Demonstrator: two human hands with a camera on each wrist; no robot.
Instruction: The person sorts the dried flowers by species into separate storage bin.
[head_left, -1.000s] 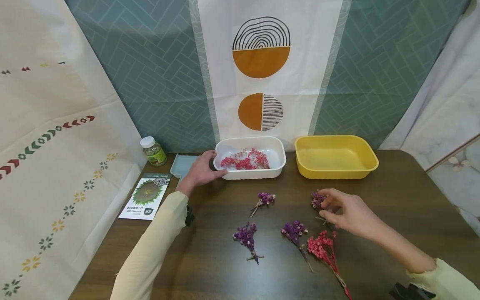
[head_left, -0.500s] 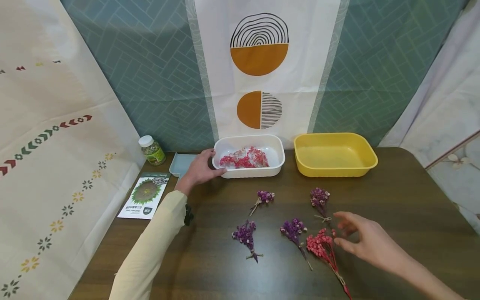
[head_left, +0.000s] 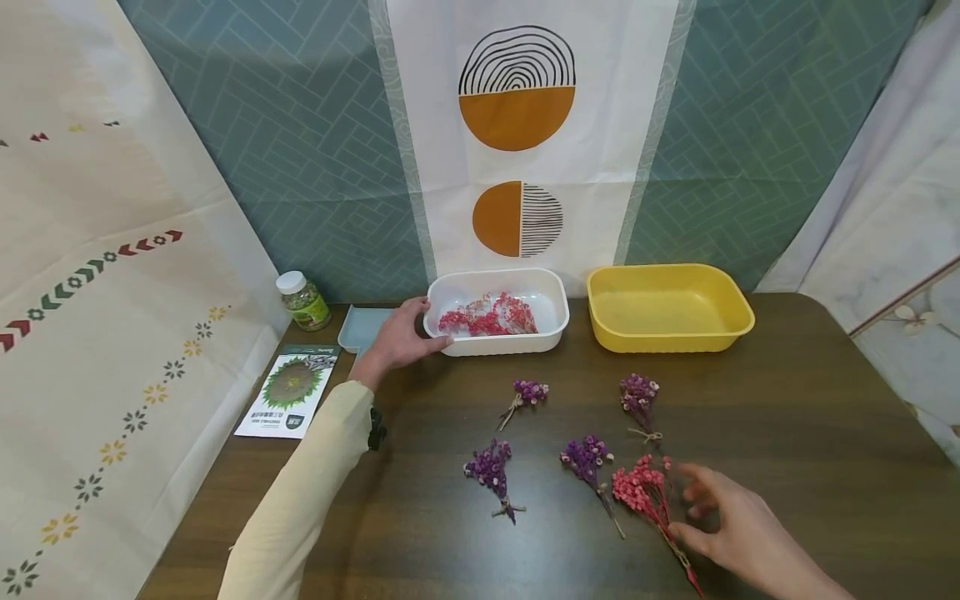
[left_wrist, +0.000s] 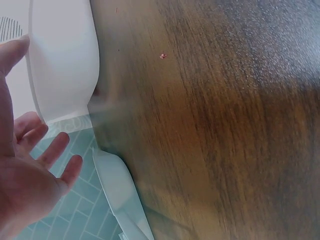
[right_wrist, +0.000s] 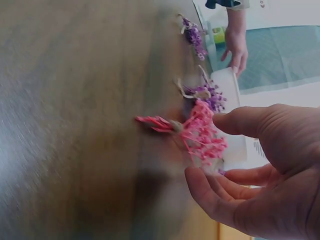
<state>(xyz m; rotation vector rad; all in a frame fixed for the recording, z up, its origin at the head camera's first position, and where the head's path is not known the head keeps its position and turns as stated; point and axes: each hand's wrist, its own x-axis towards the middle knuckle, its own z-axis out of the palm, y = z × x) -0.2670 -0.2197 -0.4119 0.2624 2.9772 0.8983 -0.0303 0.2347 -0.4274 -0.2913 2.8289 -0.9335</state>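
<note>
In the head view my left hand (head_left: 401, 336) holds the left end of a white plastic tub (head_left: 555, 337), thumb at its front and fingers at its side. Red dried flowers (head_left: 491, 317) lie inside the tub. My right hand (head_left: 731, 517), fingers apart and loosely bent, hovers beside a bunch of red dried flowers (head_left: 640, 486) with tied stems. The right wrist view shows this red bunch (right_wrist: 202, 135) between thumb and fingers in the picture; contact cannot be told. Purple dried flower bunches lie around it, among them one bunch (head_left: 587, 458) just left and another (head_left: 639, 396) behind.
A yellow plastic tub (head_left: 671, 343) stands at the back right. Two more purple bunches, one farther back (head_left: 529, 392) and one nearer (head_left: 491, 471), lie mid-table. At left are a lidded jar (head_left: 306, 302), a seed packet (head_left: 288, 392) and a pale blue tray (head_left: 360, 327).
My right hand has drawn back from the rear right purple bunch, leaving it on the table, and moved toward me to the red bunch. My left hand stays on the white tub.
</note>
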